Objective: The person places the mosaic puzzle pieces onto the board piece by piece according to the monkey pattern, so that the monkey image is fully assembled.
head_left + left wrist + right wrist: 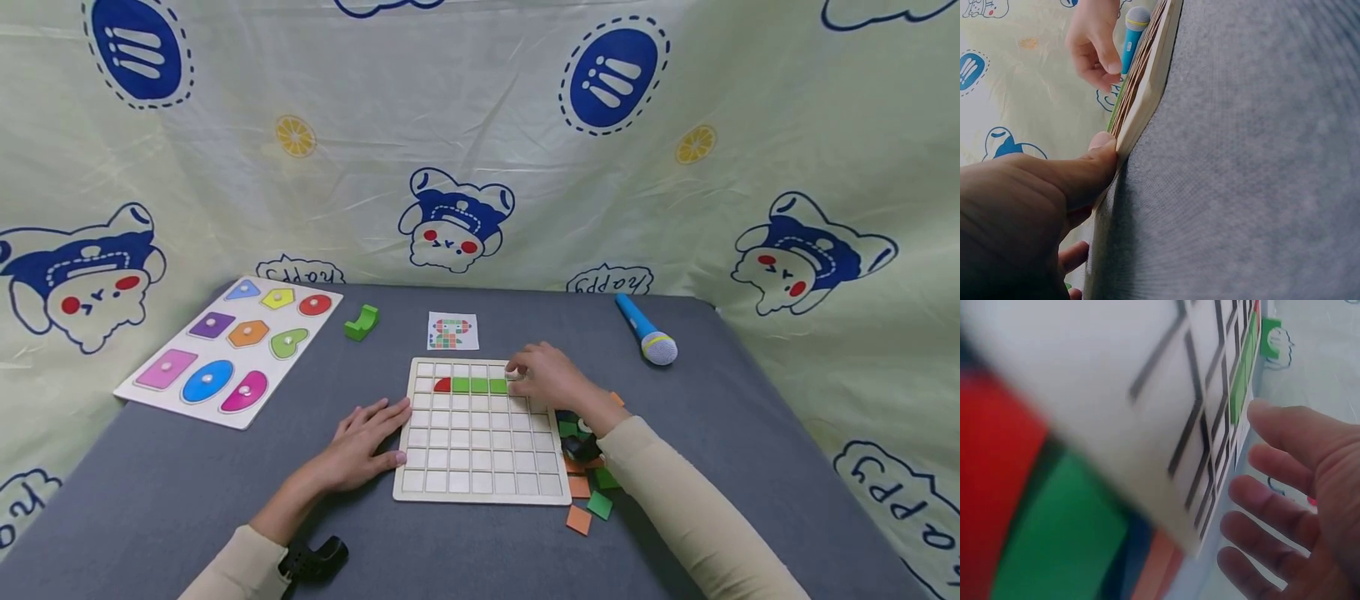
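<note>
A pale wooden grid board [481, 437] lies on the table. In its second row sit a red rounded piece [443, 385] and several green square tiles [480, 386] side by side. My left hand [367, 442] rests along the board's left edge, its thumb against the rim in the left wrist view. Over the board's upper right corner hovers my right hand [551, 379], fingertips close to the end of the green row. In the right wrist view its thumb and fingers are bent and spread apart, with no piece showing between them.
Loose orange tiles [578, 520] and green tiles [600, 505] lie right of the board, partly under the right forearm. Behind it are a small pattern card [453, 332], a green curved block [362, 322] and a toy microphone [647, 330]. A shape puzzle board [232, 350] lies at left.
</note>
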Action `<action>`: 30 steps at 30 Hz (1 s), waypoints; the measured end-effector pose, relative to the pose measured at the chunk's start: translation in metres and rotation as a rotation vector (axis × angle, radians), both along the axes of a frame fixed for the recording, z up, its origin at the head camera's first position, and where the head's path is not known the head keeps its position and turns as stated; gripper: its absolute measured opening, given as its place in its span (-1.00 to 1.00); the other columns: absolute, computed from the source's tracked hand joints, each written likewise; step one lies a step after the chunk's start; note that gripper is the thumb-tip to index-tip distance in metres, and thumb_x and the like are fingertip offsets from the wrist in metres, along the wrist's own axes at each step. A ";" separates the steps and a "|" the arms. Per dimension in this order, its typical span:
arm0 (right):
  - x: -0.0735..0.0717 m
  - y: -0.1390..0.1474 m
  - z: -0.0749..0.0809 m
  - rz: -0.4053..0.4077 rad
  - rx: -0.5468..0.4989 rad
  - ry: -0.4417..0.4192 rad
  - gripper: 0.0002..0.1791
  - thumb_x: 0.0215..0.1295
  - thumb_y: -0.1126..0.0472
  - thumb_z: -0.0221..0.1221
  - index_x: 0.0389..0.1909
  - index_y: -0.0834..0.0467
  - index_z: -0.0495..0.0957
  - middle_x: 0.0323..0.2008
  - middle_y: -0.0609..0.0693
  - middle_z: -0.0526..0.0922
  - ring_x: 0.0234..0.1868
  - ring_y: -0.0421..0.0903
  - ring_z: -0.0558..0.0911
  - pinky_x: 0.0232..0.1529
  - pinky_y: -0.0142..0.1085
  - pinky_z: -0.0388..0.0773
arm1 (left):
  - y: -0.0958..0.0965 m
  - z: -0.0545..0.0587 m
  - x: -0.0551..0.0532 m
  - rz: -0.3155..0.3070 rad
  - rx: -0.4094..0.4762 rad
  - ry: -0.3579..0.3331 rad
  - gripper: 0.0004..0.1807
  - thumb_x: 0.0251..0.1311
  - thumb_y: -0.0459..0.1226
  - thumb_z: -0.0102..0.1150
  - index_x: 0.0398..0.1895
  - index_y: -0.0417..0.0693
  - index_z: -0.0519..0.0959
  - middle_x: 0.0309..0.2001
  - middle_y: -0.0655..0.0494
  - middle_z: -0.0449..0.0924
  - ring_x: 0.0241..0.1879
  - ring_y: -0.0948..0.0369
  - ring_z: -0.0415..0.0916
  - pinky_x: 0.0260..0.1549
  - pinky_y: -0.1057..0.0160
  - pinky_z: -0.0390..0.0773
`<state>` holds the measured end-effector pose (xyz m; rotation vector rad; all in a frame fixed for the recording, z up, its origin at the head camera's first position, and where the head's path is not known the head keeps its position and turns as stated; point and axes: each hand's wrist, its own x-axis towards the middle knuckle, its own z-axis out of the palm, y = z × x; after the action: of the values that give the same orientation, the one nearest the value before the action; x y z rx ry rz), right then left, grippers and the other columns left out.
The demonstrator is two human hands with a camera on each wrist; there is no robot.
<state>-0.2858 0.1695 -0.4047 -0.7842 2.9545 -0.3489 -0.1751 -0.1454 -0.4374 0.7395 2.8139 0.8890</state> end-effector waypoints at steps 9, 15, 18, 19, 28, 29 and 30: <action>-0.003 0.036 -0.002 -0.097 -0.017 0.013 -0.64 0.19 0.02 0.26 -0.04 0.09 0.61 -0.12 0.06 0.58 -0.09 0.03 0.45 -0.09 -0.05 0.43 | 0.000 0.001 0.000 0.009 -0.006 0.005 -0.29 0.25 -0.11 0.13 0.42 -0.14 0.18 0.45 -0.04 0.13 0.44 -0.17 -0.04 0.29 -0.33 -0.15; -0.004 0.055 -0.007 -0.148 0.010 0.020 -0.63 0.18 0.00 0.27 -0.05 0.10 0.61 -0.09 0.09 0.58 -0.06 0.05 0.44 -0.05 -0.01 0.41 | 0.000 0.000 0.000 0.008 -0.010 0.008 -0.28 0.24 -0.11 0.13 0.42 -0.14 0.17 0.45 -0.05 0.13 0.44 -0.18 -0.04 0.29 -0.32 -0.15; -0.005 0.062 -0.008 -0.164 0.024 -0.008 -0.63 0.18 0.00 0.26 -0.04 0.10 0.60 -0.08 0.11 0.57 -0.06 0.06 0.44 -0.04 0.01 0.40 | 0.000 -0.001 0.001 0.008 -0.018 0.009 -0.28 0.24 -0.11 0.14 0.42 -0.14 0.18 0.45 -0.05 0.14 0.44 -0.18 -0.04 0.29 -0.33 -0.14; -0.005 0.064 -0.009 -0.170 0.029 -0.013 -0.62 0.18 0.00 0.26 -0.04 0.10 0.60 -0.07 0.11 0.57 -0.06 0.07 0.43 -0.03 0.02 0.40 | 0.000 -0.001 0.001 0.010 -0.018 0.004 -0.28 0.24 -0.11 0.14 0.42 -0.13 0.17 0.45 -0.05 0.13 0.44 -0.17 -0.04 0.30 -0.32 -0.15; -0.008 0.084 -0.008 -0.192 0.020 -0.006 -0.64 0.19 0.02 0.25 -0.05 0.12 0.60 -0.07 0.14 0.56 -0.07 0.07 0.43 -0.06 0.01 0.40 | 0.000 -0.001 -0.001 0.018 -0.018 -0.008 -0.28 0.24 -0.12 0.14 0.42 -0.12 0.16 0.46 -0.03 0.12 0.45 -0.16 -0.05 0.30 -0.32 -0.17; -0.008 0.085 -0.008 -0.188 0.018 -0.014 -0.64 0.20 0.02 0.25 -0.04 0.12 0.60 -0.07 0.14 0.56 -0.08 0.06 0.43 -0.07 -0.01 0.40 | 0.000 -0.001 -0.001 0.018 -0.019 -0.009 -0.28 0.24 -0.13 0.14 0.42 -0.12 0.16 0.46 -0.02 0.12 0.45 -0.16 -0.06 0.30 -0.32 -0.17; -0.008 0.087 -0.008 -0.183 0.014 -0.024 -0.64 0.20 0.02 0.25 -0.04 0.11 0.60 -0.08 0.13 0.56 -0.08 0.05 0.43 -0.07 -0.02 0.40 | 0.000 -0.001 -0.001 0.017 -0.019 -0.011 -0.28 0.24 -0.13 0.14 0.42 -0.12 0.16 0.46 -0.02 0.11 0.45 -0.15 -0.06 0.30 -0.32 -0.17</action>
<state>-0.2935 0.2563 -0.4129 -0.5058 3.0099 -0.3441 -0.1765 -0.1450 -0.4384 0.7074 2.8187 0.8653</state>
